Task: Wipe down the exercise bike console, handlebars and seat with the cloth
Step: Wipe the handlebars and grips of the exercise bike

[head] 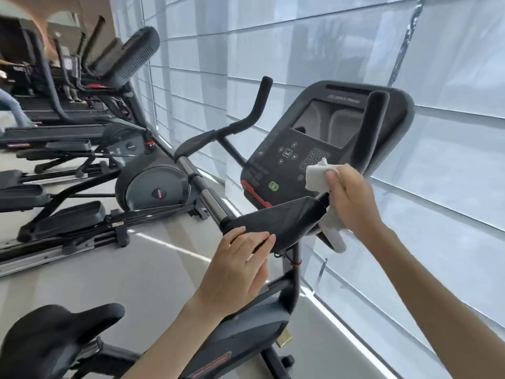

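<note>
The exercise bike's dark console [308,138] stands at centre right, with a screen above a keypad. My right hand [352,198] grips a white cloth [317,177] and holds it against the console's lower right, beside the keypad. A loose end of the cloth hangs below that hand. My left hand [237,266] rests with straight fingers on the near black elbow pad [276,220] of the handlebars. One handlebar grip [257,108] rises at the left of the console, another [369,127] crosses in front of its screen. The black seat [52,335] is at bottom left.
A row of elliptical trainers [153,184] and treadmills runs along the left, close to the bike. Windows with white blinds [451,132] fill the right side. A person's leg [13,110] shows at the far left in the background. Pale floor lies between the machines.
</note>
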{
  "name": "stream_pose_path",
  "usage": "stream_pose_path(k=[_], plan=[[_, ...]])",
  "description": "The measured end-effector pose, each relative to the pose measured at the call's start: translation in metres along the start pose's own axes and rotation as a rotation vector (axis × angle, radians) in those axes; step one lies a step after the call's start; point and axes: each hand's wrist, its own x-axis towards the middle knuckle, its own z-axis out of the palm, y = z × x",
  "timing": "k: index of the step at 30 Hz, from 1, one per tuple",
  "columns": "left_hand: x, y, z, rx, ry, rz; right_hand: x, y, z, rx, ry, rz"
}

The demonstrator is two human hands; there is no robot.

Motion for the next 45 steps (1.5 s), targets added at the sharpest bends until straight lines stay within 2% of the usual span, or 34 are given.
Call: stream_pose_path(k=[2,5,7,12,17,20,23,28,30,35,45], plan=[[-0.001,-0.007,-0.002,-0.044,0.001,0.035,0.021,0.000,-0.003,-0.122,-0.048,0.037],[-0.004,-0.014,-0.003,-0.084,0.012,0.076,0.029,0.002,0.011,-0.345,-0.318,0.170],[-0.006,-0.018,-0.001,-0.117,0.015,0.098,0.020,0.000,0.023,-0.411,-0.394,0.200],[-0.012,-0.026,0.001,-0.169,0.034,0.136,-0.011,-0.026,0.022,-0.283,-0.257,0.027],[-0.015,-0.032,0.001,-0.237,0.056,0.132,-0.038,-0.051,0.024,-0.281,-0.252,0.035],[-0.014,-0.037,0.002,-0.258,0.082,0.123,-0.053,-0.064,0.027,-0.243,-0.269,-0.065],[-0.012,-0.042,0.003,-0.271,0.086,0.102,-0.053,-0.070,0.019,-0.177,-0.305,-0.001],[-0.005,-0.053,0.008,-0.293,0.105,0.054,0.003,-0.047,-0.013,-0.239,-0.063,0.136],[-0.002,-0.057,0.011,-0.281,0.106,0.033,0.025,-0.029,-0.020,-0.307,-0.094,0.154],[-0.002,-0.063,0.019,-0.265,0.071,-0.040,0.037,0.011,-0.007,-0.393,-0.314,0.118],[-0.012,-0.078,0.028,-0.275,0.061,-0.150,-0.001,-0.002,0.015,-0.296,-0.287,0.131]])
